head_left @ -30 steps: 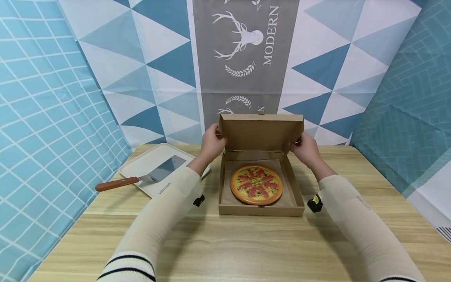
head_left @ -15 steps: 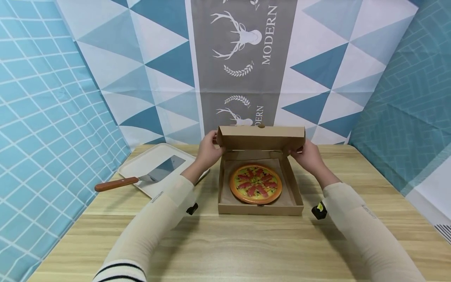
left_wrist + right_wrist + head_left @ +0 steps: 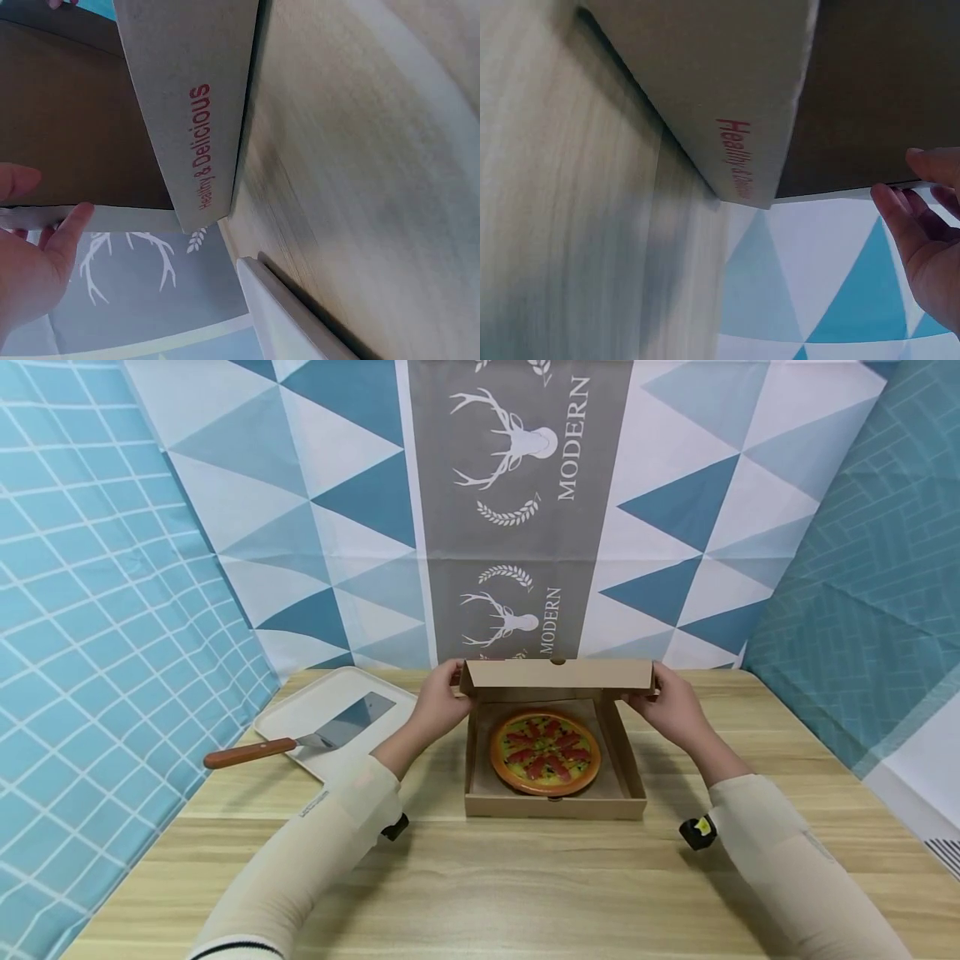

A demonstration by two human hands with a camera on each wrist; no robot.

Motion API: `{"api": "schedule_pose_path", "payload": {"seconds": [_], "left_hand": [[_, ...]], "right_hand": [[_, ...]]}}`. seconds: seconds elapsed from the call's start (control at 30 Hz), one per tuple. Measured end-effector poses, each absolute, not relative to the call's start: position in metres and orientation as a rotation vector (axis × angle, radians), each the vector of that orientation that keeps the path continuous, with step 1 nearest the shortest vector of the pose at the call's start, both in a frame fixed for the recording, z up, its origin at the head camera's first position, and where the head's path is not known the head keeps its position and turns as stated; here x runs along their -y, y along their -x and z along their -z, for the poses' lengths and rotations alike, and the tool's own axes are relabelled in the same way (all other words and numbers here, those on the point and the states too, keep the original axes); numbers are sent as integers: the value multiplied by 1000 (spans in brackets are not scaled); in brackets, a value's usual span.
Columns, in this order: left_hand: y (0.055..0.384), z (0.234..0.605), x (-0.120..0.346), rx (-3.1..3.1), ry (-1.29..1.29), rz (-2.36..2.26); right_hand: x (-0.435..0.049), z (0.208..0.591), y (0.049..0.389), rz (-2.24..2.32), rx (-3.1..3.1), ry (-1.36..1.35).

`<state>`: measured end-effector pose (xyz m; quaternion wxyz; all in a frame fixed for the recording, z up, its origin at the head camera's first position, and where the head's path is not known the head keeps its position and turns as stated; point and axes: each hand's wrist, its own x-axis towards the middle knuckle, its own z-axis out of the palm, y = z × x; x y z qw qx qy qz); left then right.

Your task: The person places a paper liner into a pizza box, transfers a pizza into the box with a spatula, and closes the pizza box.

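Note:
A cardboard pizza box (image 3: 555, 808) stands on the table with its lid (image 3: 558, 675) tilted partway down over the back. Inside, a round pizza (image 3: 545, 753) with red strips and an orange crust lies on brown paper (image 3: 611, 781). My left hand (image 3: 441, 703) pinches the lid's left edge between thumb and fingers. At the opposite edge, my right hand (image 3: 675, 703) holds the lid the same way. Red lettering, "Healthy & Delicious", shows on the box's side wall (image 3: 196, 127) in the left wrist view. The right wrist view shows similar lettering on the other side wall (image 3: 727, 112).
To the left of the box is a white tray (image 3: 288, 714). A spatula (image 3: 352, 722) lies across it, its wooden handle (image 3: 250, 752) sticking out past the tray's rim. Behind the wooden table (image 3: 525, 893) hangs a patterned cloth (image 3: 510, 485).
Both hands have brought the lid forward and down, from nearly upright to a lower slant. The lid's front flap now faces up toward me. Box base, pizza, tray and spatula stay put.

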<state>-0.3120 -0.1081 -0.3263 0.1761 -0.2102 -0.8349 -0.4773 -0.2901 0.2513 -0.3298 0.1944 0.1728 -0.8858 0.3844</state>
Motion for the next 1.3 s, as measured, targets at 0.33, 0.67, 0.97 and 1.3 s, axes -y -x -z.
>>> {"api": "schedule_pose_path", "payload": {"seconds": [0.33,0.67,0.97,1.3], "left_hand": [[273,302,116,2393,524,1778],[250,279,120,2313,576,1993],[238,291,117,2385,404,1910],[233,311,115,2503,306,1891]], "right_hand": [[-257,307,259,-1266,2472,-477],[-263,300,231,-1495,2454,-497],[-266,304,218,-1486,2543,-448],[-265,318,216,-1422,2594,-455]]}}
